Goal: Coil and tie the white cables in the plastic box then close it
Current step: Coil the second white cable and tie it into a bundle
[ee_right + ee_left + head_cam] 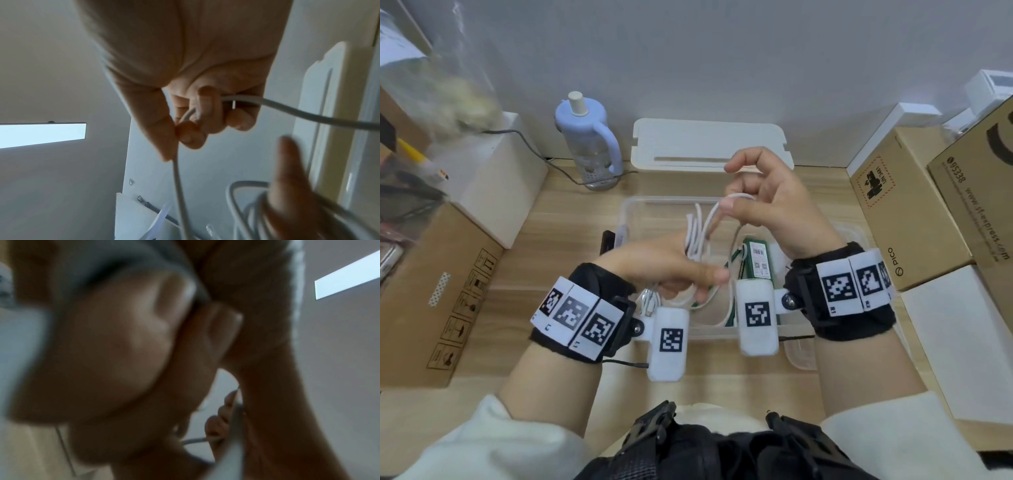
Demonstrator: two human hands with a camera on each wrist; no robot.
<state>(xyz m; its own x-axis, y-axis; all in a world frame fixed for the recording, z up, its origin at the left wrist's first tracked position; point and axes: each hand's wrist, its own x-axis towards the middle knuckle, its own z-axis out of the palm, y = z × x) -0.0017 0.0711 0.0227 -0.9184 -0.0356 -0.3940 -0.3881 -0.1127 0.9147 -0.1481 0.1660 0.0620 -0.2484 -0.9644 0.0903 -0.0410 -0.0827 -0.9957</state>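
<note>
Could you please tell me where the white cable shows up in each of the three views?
Head: white cable at centre, above the plastic box.
Left wrist: lower right, blurred.
Right wrist: centre, pinched by right hand.
Shared landmark: right hand.

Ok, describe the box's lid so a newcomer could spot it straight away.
Start at the clear plastic box in the middle of the wooden desk. Just behind it, against the wall, the lid lies flat. It is opaque cream-white with notched ends, right of the pale blue bottle, unlike the brown cartons around.
</note>
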